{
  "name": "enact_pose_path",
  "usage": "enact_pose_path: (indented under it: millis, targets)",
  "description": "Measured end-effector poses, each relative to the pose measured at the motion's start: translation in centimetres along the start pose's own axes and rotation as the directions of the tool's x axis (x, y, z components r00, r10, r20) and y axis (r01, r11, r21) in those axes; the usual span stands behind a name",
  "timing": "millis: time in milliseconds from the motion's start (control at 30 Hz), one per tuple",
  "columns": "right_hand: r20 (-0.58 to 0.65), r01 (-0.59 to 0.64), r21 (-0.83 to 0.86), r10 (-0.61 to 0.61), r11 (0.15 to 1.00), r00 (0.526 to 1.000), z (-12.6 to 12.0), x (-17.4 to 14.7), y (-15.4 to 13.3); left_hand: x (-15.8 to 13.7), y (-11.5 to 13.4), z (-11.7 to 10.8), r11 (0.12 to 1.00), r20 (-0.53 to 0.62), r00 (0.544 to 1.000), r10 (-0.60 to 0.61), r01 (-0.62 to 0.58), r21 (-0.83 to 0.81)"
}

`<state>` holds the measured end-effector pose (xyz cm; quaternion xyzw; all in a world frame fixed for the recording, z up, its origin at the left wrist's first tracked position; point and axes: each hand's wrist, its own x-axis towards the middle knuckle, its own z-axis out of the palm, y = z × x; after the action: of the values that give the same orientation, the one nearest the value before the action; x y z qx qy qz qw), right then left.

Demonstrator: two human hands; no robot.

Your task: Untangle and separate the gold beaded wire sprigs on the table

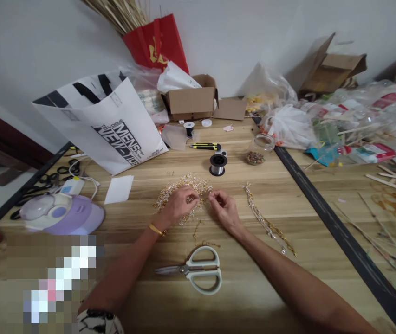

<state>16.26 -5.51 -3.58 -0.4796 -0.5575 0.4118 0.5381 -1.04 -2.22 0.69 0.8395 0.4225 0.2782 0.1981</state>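
Both hands pinch at a tangled gold wire-and-bead ornament (184, 197) lying near the middle of the light wooden bench (288, 195): the left hand (178, 206), with a gold bangle (156, 229) at the wrist, has its fingers closed over the ornament's centre, while the right hand (223, 208) holds its thumb and forefinger together on the ornament's right end, the two hands nearly touching. Thin gold wire ends (199, 234) trail from the ornament toward the near edge. Closer to that edge, between the forearms, lie pale green-handled scissors (198, 270) with blades shut and pointing left. Just right of the right hand a long gold beaded strand (267, 222) runs diagonally. Behind the ornament stands a spool of silvery wire (217, 164), with a yellow-and-black utility knife (204, 146) and a small glass jar of beads (258, 150) farther back. Toward the left edge sit a lilac plastic appliance (63, 214), a white paper slip (119, 189) and a white printed paper bag (107, 125).
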Motion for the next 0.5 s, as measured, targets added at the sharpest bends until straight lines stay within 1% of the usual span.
enact_pose_path:
  millis: [33, 67, 133, 200, 267, 333, 400, 500]
  targets:
    - [0.023, 0.039, -0.041, -0.038, 0.998, 0.999, 0.0, -0.2, 0.0, -0.5, 0.1, 0.0, 0.993, -0.033, 0.998, -0.058, 0.054, -0.101]
    - [0.051, 0.085, -0.082, -0.081, 0.993, 0.995, 0.1, -0.4, -0.1, -0.9, 0.2, 0.0, 0.971, -0.036, 0.991, -0.130, 0.120, -0.206]
    - [0.109, 0.189, -0.151, -0.173, 0.970, 0.979, 0.1, -0.7, -0.2, -1.8, 0.3, 0.1, 0.873, 0.029, 0.963, -0.268, 0.255, -0.415]
    - [0.152, 0.277, -0.197, -0.250, 0.940, 0.956, 0.2, -0.9, -0.3, -2.4, 0.4, 0.2, 0.757, 0.100, 0.928, -0.359, 0.352, -0.551]
    - [0.175, 0.332, -0.223, -0.298, 0.916, 0.939, 0.2, -1.1, -0.5, -2.8, 0.6, 0.2, 0.679, 0.135, 0.901, -0.412, 0.403, -0.614]
    - [0.196, 0.373, -0.240, -0.332, 0.896, 0.923, 0.2, -1.3, -0.6, -2.9, 0.8, 0.2, 0.640, 0.141, 0.884, -0.447, 0.425, -0.640]
    - [0.226, 0.412, -0.254, -0.361, 0.875, 0.905, 0.2, -1.3, -0.6, -3.0, 1.0, 0.2, 0.622, 0.130, 0.876, -0.465, 0.428, -0.655]
    - [0.270, 0.452, -0.265, -0.385, 0.851, 0.883, 0.2, -1.4, -0.5, -3.1, 0.9, 0.4, 0.619, 0.115, 0.880, -0.460, 0.411, -0.669]
